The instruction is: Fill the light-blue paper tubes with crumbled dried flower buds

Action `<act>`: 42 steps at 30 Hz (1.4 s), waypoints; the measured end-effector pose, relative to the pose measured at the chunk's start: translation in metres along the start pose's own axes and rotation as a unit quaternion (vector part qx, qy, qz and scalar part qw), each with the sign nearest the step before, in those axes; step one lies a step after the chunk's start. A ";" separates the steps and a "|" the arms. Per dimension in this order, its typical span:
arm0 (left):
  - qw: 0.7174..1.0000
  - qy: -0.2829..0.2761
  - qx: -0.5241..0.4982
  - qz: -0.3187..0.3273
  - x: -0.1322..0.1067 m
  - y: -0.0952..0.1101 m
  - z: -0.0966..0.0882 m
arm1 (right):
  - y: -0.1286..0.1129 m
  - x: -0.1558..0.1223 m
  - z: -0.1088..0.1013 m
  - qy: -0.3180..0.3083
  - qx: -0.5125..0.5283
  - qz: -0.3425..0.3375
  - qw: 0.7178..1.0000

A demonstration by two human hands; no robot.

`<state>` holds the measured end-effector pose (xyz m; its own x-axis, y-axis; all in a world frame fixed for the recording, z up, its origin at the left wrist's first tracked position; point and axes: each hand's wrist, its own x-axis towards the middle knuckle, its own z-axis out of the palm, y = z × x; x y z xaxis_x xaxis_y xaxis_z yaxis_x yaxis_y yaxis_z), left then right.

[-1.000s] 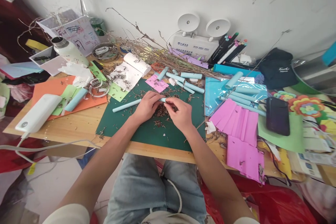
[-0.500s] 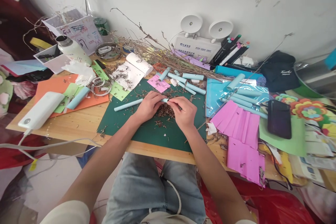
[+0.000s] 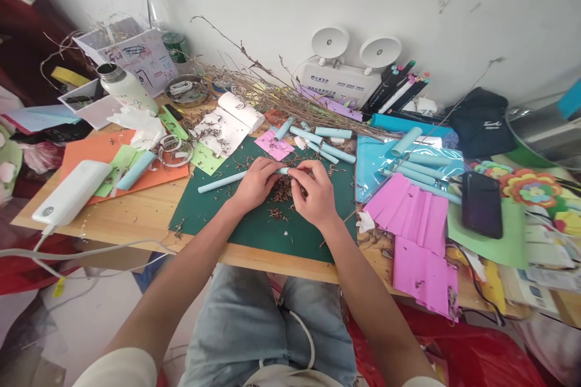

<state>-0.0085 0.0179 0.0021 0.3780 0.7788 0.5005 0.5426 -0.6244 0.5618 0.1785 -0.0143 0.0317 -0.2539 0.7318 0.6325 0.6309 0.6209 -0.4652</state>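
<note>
A long light-blue paper tube lies slantwise above the green cutting mat. My left hand is wrapped round it near its right end. At that end, the curled fingers of my right hand touch the rim, with the index fingertip against the opening. Whether a bit of leaf is between those fingers is hidden. Crumbled dried leaves are heaped on the mat between and below my hands. A pink paper square and several short blue tubes lie just behind.
Dry twigs stretch along the back by the wall. On the right are pink paper strips, a phone and more blue tubes on a blue plastic folder. A white power bank and a bottle stand left.
My right hand has shifted slightly left and up, its index finger now laid on the tube's end instead of pinching beside it. My left hand keeps its hold.
</note>
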 end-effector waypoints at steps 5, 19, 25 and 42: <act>1.000 0.006 0.008 -0.004 0.000 -0.001 0.001 | 0.005 0.001 -0.009 0.083 0.000 0.057 0.995; 0.998 0.031 0.050 -0.028 0.000 -0.004 0.002 | 0.022 -0.004 -0.015 -0.086 -0.041 0.079 0.992; 0.998 0.034 0.048 -0.023 0.000 -0.004 0.001 | 0.026 -0.006 -0.015 -0.129 -0.054 0.071 0.988; 0.998 0.030 0.045 -0.025 0.000 -0.003 0.002 | 0.021 -0.003 -0.003 0.110 0.222 0.274 0.929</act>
<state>-0.0088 0.0200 -0.0008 0.3045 0.8029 0.5125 0.6269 -0.5740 0.5268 0.1945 -0.0045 0.0223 0.2036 0.9271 0.3147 0.2438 0.2633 -0.9334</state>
